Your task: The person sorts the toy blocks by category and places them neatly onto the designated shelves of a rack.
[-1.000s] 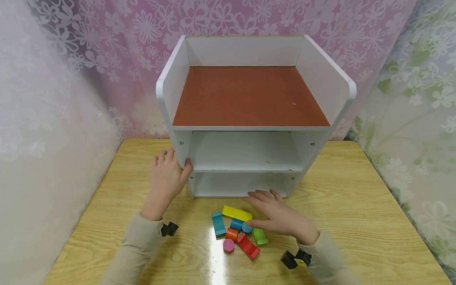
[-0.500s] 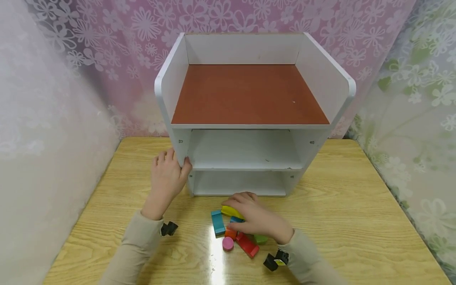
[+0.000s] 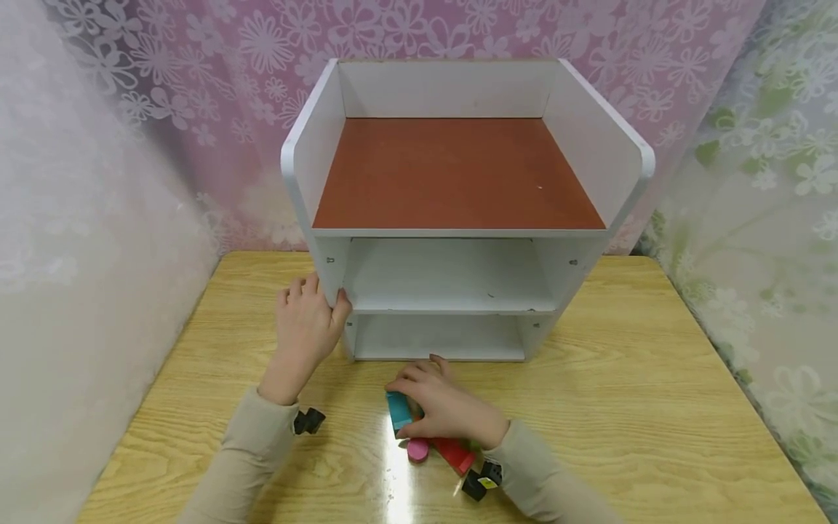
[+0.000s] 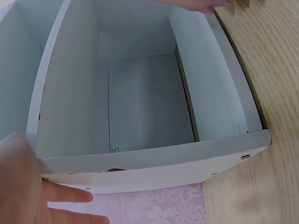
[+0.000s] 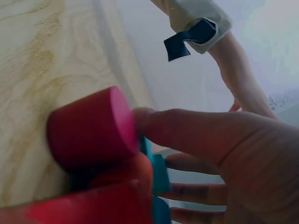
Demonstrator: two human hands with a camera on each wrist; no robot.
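My left hand (image 3: 304, 324) grips the left side panel of a white shelf unit (image 3: 452, 313), thumb on the front edge and fingers along the outer face. My right hand (image 3: 445, 404) spreads low over a small pile of coloured toy blocks. Its index fingertip is at the far end of a teal curved block (image 3: 398, 413), with the thumb at the near end. In the right wrist view the thumb tip overlaps a pink cylinder (image 5: 93, 130), near an orange block (image 5: 128, 177) and a red curved block (image 5: 88, 207). The yellow and blue blocks are hidden under the hand.
The shelf unit has a reddish-brown top board (image 3: 458, 171) and stands at the back of a wooden table (image 3: 655, 407). Floral curtains (image 3: 229, 109) hang behind and beside it. A small black device (image 3: 481, 480) is strapped to the right wrist.
My right hand has moved left across the pile, from beside the green block to the teal block, with its fingers lowered. The left hand has stayed on the shelf unit.
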